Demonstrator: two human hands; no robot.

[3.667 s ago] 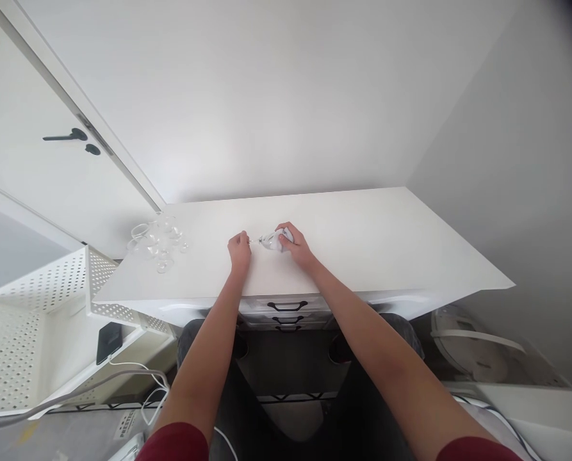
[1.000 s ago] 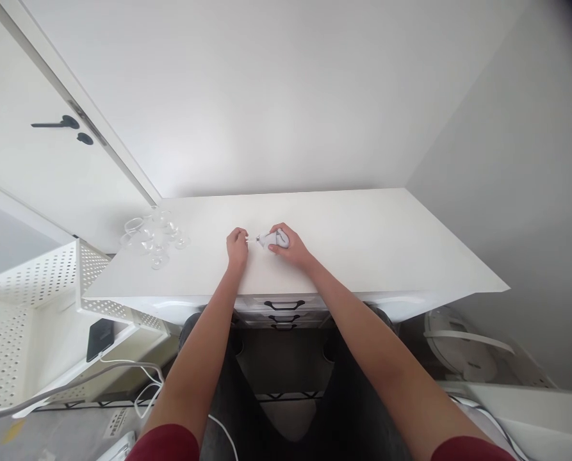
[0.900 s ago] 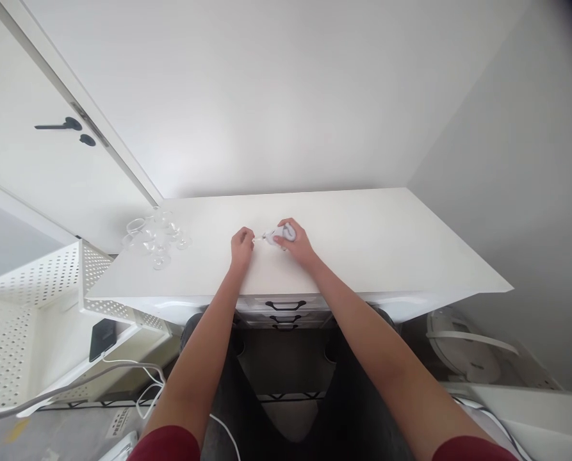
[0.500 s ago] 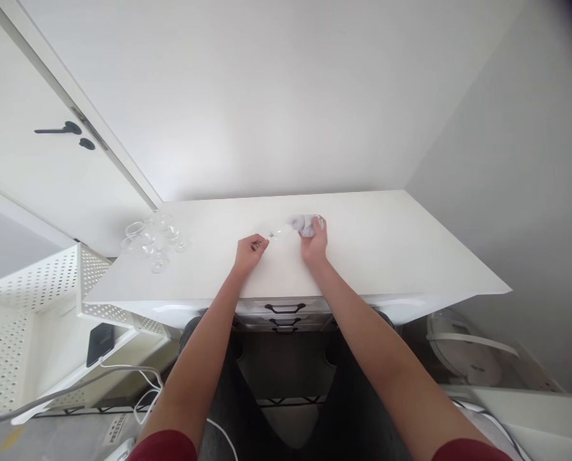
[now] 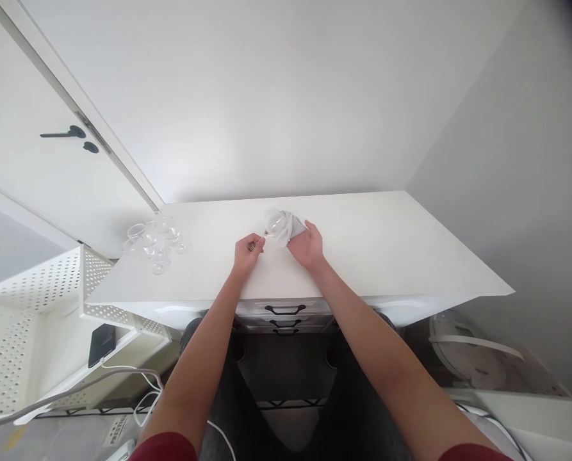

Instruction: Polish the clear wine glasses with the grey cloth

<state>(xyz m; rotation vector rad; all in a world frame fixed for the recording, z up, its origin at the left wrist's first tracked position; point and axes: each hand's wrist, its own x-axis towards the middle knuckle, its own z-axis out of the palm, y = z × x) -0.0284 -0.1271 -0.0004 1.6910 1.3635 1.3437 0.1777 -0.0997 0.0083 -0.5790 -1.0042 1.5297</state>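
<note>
Over the middle of the white tabletop (image 5: 386, 243), my left hand (image 5: 247, 251) is closed in a pinch on the thin stem of a clear stemmed glass (image 5: 273, 223). The bowl of the glass points up and away from me. My right hand (image 5: 306, 245) holds a pale grey cloth (image 5: 288, 227) bunched against the bowl, its fingers curled round the cloth. Both forearms reach forward from red sleeves at the bottom edge.
Several clear glasses (image 5: 154, 239) stand grouped at the tabletop's far left corner. Drawers with black handles (image 5: 284, 310) sit under the front edge. A white perforated rack (image 5: 40, 307) with a dark phone (image 5: 103, 335) and cables is at left, a door (image 5: 59, 134) behind.
The glass lay low between my hands a second ago; my right hand swung right with the cloth, then came back, and the bowl now points upward with the cloth pressed on it.
</note>
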